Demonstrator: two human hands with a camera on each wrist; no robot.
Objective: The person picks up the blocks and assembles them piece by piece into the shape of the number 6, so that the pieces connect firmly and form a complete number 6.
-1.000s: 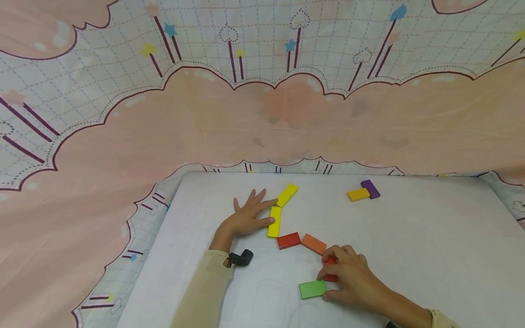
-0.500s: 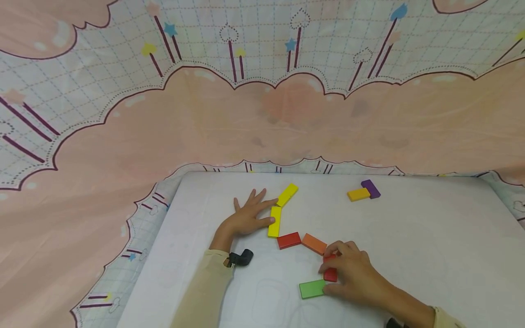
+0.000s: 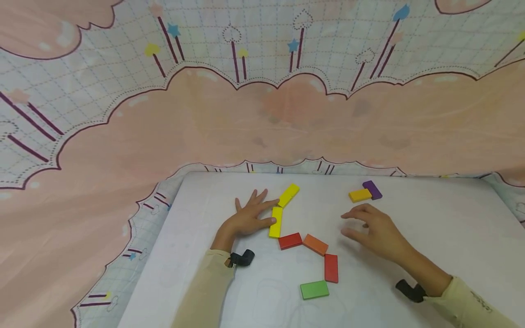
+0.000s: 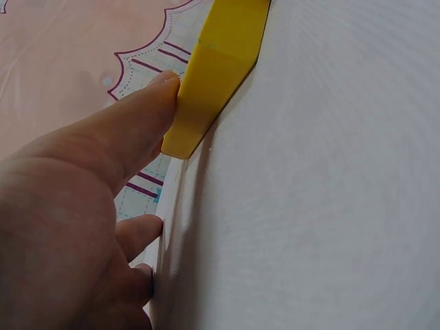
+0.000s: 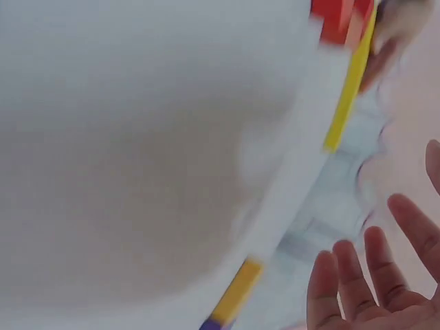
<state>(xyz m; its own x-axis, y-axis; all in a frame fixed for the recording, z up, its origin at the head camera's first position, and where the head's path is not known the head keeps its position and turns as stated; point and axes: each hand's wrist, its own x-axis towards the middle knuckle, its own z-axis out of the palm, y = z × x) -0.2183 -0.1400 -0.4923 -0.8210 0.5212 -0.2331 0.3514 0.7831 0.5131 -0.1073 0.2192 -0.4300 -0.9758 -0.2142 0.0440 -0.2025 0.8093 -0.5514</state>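
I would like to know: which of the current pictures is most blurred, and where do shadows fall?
Right wrist view: most blurred, the amber rectangular block smeared, a broad dim shadow on the flat white tabletop; head view: fairly even light, the light-green rectangular block sharper, a faint shadow below the right hand; left wrist view: narrow shadow strip below the yellow rectangular block.

Head view: from above the near side, facing forward and down, farthest off; covers white desk (image 3: 459, 214), patterned cloth (image 3: 254, 118), left hand (image 3: 246, 221) and right hand (image 3: 379, 232). Left wrist view: very near, rolled sideways, low along the desk toward yellow block (image 4: 220, 75). Right wrist view: likewise rolled; shares amber block (image 5: 237, 289) and purple block (image 5: 214, 324) with head view.
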